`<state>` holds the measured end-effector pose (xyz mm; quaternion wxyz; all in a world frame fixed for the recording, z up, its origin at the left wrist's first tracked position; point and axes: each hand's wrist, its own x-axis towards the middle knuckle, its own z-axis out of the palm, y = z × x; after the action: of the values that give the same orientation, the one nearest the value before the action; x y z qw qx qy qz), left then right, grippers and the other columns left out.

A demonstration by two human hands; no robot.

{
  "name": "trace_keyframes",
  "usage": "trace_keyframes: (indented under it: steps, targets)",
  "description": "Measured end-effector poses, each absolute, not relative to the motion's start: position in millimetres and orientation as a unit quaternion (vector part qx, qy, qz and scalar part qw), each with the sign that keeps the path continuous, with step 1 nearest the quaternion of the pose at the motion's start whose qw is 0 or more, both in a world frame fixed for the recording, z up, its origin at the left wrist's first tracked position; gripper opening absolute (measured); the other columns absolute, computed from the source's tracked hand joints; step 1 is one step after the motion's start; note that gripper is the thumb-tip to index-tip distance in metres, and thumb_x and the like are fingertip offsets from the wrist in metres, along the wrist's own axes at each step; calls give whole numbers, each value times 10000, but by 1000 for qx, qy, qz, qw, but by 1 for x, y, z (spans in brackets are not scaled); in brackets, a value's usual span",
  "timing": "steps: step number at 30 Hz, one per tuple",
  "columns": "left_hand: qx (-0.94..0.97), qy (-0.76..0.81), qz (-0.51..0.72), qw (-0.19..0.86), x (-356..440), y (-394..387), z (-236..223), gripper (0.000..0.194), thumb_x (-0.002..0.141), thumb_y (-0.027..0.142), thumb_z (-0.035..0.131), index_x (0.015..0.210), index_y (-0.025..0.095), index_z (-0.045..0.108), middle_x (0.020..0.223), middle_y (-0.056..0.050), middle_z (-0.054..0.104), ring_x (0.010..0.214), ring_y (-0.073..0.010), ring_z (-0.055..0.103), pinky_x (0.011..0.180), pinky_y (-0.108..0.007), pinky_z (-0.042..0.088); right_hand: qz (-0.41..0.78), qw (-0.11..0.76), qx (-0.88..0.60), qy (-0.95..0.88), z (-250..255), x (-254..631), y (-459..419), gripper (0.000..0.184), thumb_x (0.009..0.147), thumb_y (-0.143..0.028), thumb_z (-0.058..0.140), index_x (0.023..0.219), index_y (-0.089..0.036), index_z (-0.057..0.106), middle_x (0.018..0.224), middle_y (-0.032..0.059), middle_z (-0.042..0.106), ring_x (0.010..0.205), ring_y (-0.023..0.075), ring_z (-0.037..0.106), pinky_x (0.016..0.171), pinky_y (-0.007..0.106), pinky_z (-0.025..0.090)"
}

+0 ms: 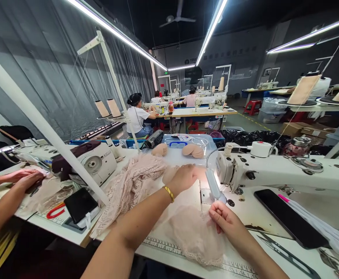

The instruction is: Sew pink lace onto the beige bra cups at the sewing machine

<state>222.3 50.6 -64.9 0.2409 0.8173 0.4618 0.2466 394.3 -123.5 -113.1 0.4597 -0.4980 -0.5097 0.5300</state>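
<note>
My left hand [184, 178], with a gold bangle on the wrist, reaches out over the far side of the sewing table. Its fingertips are blurred and partly turned away, so a hold cannot be made out. Beside that hand lies a pale beige piece [168, 175], partly covered by it. My right hand [225, 217] is closed, thumb against fingers, at the upper right edge of a sheer beige lace-trimmed fabric [197, 234]. This fabric lies in front of the sewing machine [227, 170], whose needle area is partly hidden behind a grey-white lamp head [213, 184].
A beige lace heap [134, 182] lies left. Round beige pads [192, 151] sit on a clear plastic box [207, 141]. A phone [288, 217] and thread snips [285, 254] lie right. A co-worker's hands [27, 180] work at the left machine, near a white pole [50, 112].
</note>
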Motion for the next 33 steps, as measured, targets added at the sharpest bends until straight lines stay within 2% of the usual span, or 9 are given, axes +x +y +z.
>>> trace_keyframes:
  steps: [6, 9, 12, 14, 18, 22, 28, 31, 33]
  targets:
    - [802, 468, 274, 251, 245, 75, -70, 271, 1060, 386, 680, 1238, 183, 706, 1318, -113, 690, 1143, -240, 684, 1015, -460, 598, 544, 463, -495, -495, -117, 397, -123, 471, 943, -702, 665, 885, -239, 594, 757, -14, 714, 652, 171, 525, 694, 320, 392]
    - [768, 477, 336, 263, 231, 69, -57, 123, 1018, 233, 670, 1125, 189, 711, 1124, -95, 731, 1107, -244, 664, 1045, -445, 544, 553, 469, -496, -477, -118, 397, -122, 444, 927, -682, 690, 955, -243, 630, 757, -17, 717, 649, 174, 534, 687, 320, 405]
    - [720, 490, 395, 294, 207, 45, -39, 327, 950, 141, 580, 1265, 216, 624, 857, -34, 694, 925, -224, 656, 920, -374, 535, 560, 476, -497, -461, -120, 398, -121, 459, 923, -693, 692, 1027, -247, 671, 775, -12, 728, 653, 176, 540, 693, 327, 425]
    - [696, 488, 409, 333, 189, 19, -29, 377, 919, 195, 561, 1295, 219, 573, 784, 6, 641, 800, -201, 631, 773, -316, 520, 563, 481, -493, -456, -121, 399, -121, 482, 929, -720, 682, 1003, -245, 692, 799, 2, 738, 655, 176, 537, 692, 332, 436]
    - [661, 476, 403, 418, 166, -41, -29, 271, 834, 339, 632, 1067, 205, 604, 831, 8, 590, 728, -162, 559, 652, -261, 444, 570, 493, -473, -457, -121, 401, -121, 597, 914, -830, 650, 961, -238, 708, 889, 49, 734, 747, 211, 610, 663, 333, 462]
    - [612, 480, 389, 493, 164, -82, -50, 238, 743, 347, 683, 891, 206, 560, 795, 28, 512, 742, -151, 482, 665, -256, 373, 564, 508, -455, -466, -117, 401, -125, 701, 896, -912, 581, 1015, -231, 697, 922, 74, 698, 849, 250, 678, 643, 325, 493]
    - [670, 498, 294, 465, 167, -104, -64, 148, 747, 290, 627, 793, 214, 509, 785, 15, 528, 785, -178, 498, 687, -286, 395, 519, 509, -472, -499, -112, 396, -135, 605, 804, -763, 829, 1045, -227, 686, 880, 43, 703, 844, 244, 687, 686, 326, 530]
    - [767, 486, 207, 364, 162, -105, -55, 152, 772, 268, 676, 877, 204, 585, 899, -23, 617, 866, -219, 575, 789, -347, 483, 497, 508, -479, -516, -112, 394, -136, 546, 836, -719, 817, 1045, -231, 690, 877, 30, 699, 847, 234, 688, 735, 339, 554]
    - [829, 434, 198, 293, 161, -98, -50, 350, 790, 304, 755, 1106, 197, 648, 1171, -93, 669, 1112, -292, 616, 989, -435, 507, 483, 505, -479, -531, -112, 393, -136, 496, 853, -675, 812, 1048, -234, 696, 899, 30, 706, 862, 231, 690, 788, 356, 571]
